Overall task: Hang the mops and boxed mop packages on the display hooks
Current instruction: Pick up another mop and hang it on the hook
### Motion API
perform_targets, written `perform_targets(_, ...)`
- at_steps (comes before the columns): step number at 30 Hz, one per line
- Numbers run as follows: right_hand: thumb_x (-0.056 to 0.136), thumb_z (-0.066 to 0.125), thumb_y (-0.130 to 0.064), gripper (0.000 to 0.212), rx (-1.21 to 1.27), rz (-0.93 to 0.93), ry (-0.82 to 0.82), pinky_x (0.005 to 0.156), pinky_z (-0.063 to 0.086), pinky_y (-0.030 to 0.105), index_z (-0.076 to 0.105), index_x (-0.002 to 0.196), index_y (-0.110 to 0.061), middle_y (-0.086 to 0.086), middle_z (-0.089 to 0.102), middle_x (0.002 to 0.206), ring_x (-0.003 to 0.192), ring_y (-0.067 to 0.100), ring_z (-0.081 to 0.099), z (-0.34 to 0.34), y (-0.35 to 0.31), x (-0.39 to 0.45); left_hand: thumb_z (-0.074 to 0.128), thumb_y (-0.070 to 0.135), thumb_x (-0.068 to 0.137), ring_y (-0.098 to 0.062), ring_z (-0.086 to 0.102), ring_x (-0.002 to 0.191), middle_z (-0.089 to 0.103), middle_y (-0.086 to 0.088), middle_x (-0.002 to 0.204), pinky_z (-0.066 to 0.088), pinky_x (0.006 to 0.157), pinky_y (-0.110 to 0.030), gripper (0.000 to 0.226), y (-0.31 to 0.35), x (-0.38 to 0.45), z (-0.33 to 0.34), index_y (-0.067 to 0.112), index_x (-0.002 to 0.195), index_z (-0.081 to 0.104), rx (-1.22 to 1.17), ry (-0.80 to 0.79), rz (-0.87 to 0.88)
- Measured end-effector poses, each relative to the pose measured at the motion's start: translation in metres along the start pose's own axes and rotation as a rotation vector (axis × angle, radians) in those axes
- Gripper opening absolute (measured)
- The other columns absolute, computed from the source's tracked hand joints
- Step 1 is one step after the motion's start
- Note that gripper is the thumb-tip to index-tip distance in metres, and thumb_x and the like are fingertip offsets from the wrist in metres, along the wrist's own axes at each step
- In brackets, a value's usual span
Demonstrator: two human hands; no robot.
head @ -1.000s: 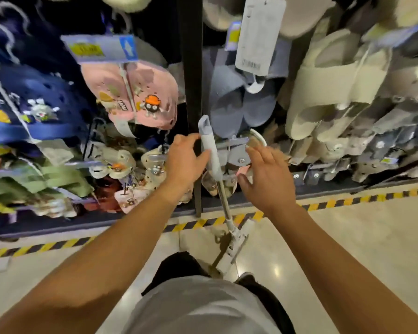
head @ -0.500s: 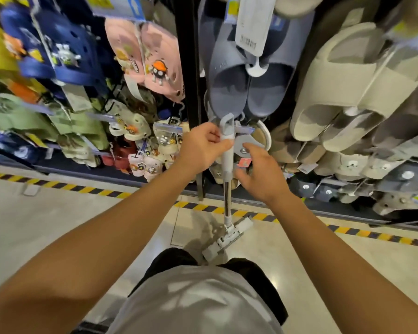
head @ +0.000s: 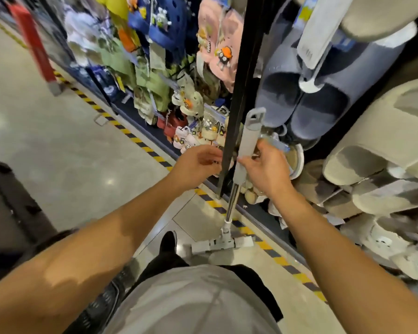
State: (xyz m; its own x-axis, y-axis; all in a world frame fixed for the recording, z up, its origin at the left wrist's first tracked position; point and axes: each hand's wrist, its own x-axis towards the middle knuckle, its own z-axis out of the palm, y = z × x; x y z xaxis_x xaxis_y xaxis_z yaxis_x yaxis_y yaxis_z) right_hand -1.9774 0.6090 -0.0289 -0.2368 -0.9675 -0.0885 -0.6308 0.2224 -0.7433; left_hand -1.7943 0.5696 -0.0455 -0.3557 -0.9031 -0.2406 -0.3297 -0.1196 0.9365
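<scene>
Mop head (head: pixel 223 244) on floor near feet. Right hand (head: pixel 267 169) curled round grey mop handle (head: pixel 247 145), handle tilted up before black upright post (head: pixel 239 92). Left hand (head: pixel 198 162) beside post, loosely curled, holding nothing visible. Slippers (head: pixel 299 97) beyond.

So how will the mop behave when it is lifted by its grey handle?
The mop probably stays stiff: its metal pole looks straight. The flat head may swing on its joint. The right hand alone grips it, so it is likely light.
</scene>
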Motion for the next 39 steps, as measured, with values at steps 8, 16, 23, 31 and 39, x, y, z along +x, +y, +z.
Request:
perform_targets(8,0.085,0.064,-0.043,0.028,-0.030,-0.326,0.024,0.081,0.046,0.041,0.065,0.101,-0.020,0.001,0.071,0.097,0.094,0.029,0.060,0.023,-0.117,0.022,0.065,0.013,0.091,-0.018,0.066,0.105,0.064,-0.003,0.125,0.056,0.092,-0.038,0.047,-0.007,-0.032,-0.043,0.023,0.136,0.055,0.088,0.244,-0.001)
perform_targets(16,0.083,0.070,-0.041,0.021,0.038,-0.472,0.005,0.070,0.047,0.034,0.065,0.095,-0.024,-0.005,0.067,0.089,0.088,0.022,0.065,0.067,-0.239,0.047,0.053,0.028,0.100,-0.017,0.063,0.098,0.065,0.002,0.115,0.052,0.083,-0.036,0.036,0.000,-0.027,-0.121,0.026,0.135,0.042,0.174,0.380,0.120)
perform_targets(23,0.081,0.072,-0.040,0.031,0.214,-0.557,-0.031,0.073,0.053,0.025,0.070,0.104,-0.019,-0.006,0.074,0.096,0.087,0.009,0.068,0.140,-0.331,0.071,0.043,0.027,0.104,-0.021,0.057,0.067,0.061,-0.008,0.077,0.038,0.056,-0.034,0.008,-0.003,-0.015,-0.239,0.020,0.101,0.046,0.224,0.612,0.159)
perform_targets(31,0.097,0.061,-0.008,0.021,0.415,-0.657,-0.337,0.068,0.044,0.004,0.058,0.117,-0.014,-0.017,0.061,0.094,0.076,-0.020,0.059,0.232,-0.417,0.117,0.038,0.035,0.104,-0.023,0.060,0.072,0.063,-0.007,0.081,0.047,0.064,-0.040,0.021,-0.017,-0.002,-0.374,0.020,0.097,0.052,0.187,0.790,0.207)
perform_targets(39,0.094,0.060,-0.005,0.019,0.485,-0.721,-0.490,0.068,0.048,0.010,0.058,0.104,-0.021,-0.014,0.064,0.091,0.075,-0.011,0.060,0.354,-0.511,0.208,0.042,0.043,0.099,-0.021,0.059,0.072,0.065,-0.003,0.081,0.049,0.067,-0.040,0.026,-0.058,0.049,-0.521,0.021,0.099,0.055,0.181,0.900,0.133)
